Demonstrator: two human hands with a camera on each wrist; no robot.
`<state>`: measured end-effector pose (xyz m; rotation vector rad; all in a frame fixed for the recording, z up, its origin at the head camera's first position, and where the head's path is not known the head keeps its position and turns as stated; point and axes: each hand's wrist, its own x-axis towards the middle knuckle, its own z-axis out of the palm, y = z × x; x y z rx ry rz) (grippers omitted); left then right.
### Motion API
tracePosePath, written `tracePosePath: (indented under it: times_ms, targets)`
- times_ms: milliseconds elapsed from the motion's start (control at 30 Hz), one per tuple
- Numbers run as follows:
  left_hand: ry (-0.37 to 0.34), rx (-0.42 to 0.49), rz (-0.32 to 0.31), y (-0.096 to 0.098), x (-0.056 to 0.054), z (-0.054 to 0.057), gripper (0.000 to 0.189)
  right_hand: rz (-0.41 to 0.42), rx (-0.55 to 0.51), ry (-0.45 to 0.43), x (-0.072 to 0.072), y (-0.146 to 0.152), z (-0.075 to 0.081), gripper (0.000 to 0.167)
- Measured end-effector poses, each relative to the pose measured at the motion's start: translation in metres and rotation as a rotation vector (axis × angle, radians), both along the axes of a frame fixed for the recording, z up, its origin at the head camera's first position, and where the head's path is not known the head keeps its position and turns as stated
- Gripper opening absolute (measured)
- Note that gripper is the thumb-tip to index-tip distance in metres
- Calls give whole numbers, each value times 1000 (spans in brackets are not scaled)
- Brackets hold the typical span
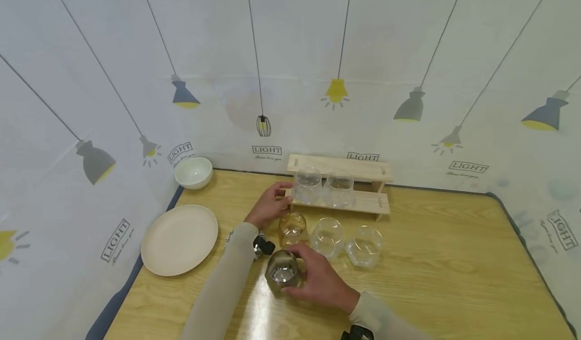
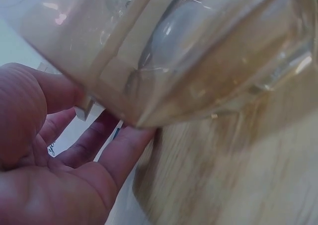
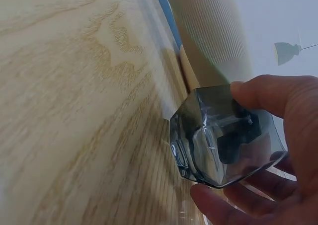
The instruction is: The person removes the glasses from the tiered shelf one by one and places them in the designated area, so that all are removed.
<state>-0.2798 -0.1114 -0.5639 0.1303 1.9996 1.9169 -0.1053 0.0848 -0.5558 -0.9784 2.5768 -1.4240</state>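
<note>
Smoky tumbler in the right grip, wooden stand beyond it, amber tumbler between

Largest of all from where I stand is the wall covering [image 1: 299, 37] printed with hanging lamps, and below it the wood-grain tabletop [image 1: 454, 264]. A two-step wooden stand [image 1: 340, 164] sits along the back, its long axis running left to right, with a pair of clear tumblers [image 1: 307, 188] on the lower step. Off to the left lie a pale plate [image 1: 179, 241] and, farther back, a white bowl [image 1: 194, 179].

The left grip [image 1: 270, 206] is at the left end of that lower step; the fingertips are partly hidden, so I cannot tell whether they clasp the wood or merely rest there. The right grip [image 1: 320, 279] reaches in from the right, thumb and fingers around the sides of the smoky grey tumbler [image 1: 282, 269], its base toward the tabletop; whether it touches down I cannot tell.

The stand lies beyond that tumbler and a little to the right, with the left grip the nearer to it. The amber tumbler [image 1: 292, 229] stands in the gap, across the straight line to the stand's left end, and two more clear tumblers [image 1: 328, 236] continue the row to its right
</note>
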Motion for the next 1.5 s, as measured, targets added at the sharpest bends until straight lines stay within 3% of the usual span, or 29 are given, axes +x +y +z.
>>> tracePosePath:
  times_ms: [167, 300, 500, 667, 900, 1267, 1400, 1500]
  targets:
    - [15, -23, 8, 0, -1, 1, 43, -10, 34, 37, 1, 1, 5, 87]
    - [26, -24, 16, 0, -1, -2, 43, -28, 35, -3, 5, 6, 14, 82]
    - [66, -51, 16, 0, -3, -9, 44, -5, -57, -96, 9, 17, 34, 69]
    - [104, -72, 39, 0, -1, -11, 45, -5, -119, -60, 5, 29, 58, 58]
    - [103, -70, 54, 0, -5, -16, 49, -95, -134, 105, -18, 49, 81, 48]
    - [105, -100, 70, 0, -7, -18, 49, -277, -102, 191, -65, 84, 101, 47]
    - [84, -77, 70, 0, -7, -17, 49, -335, -69, 127, -86, 95, 103, 59]
    - [68, -57, 67, 1, -7, -16, 50, -385, -28, -1, -103, 101, 102, 71]
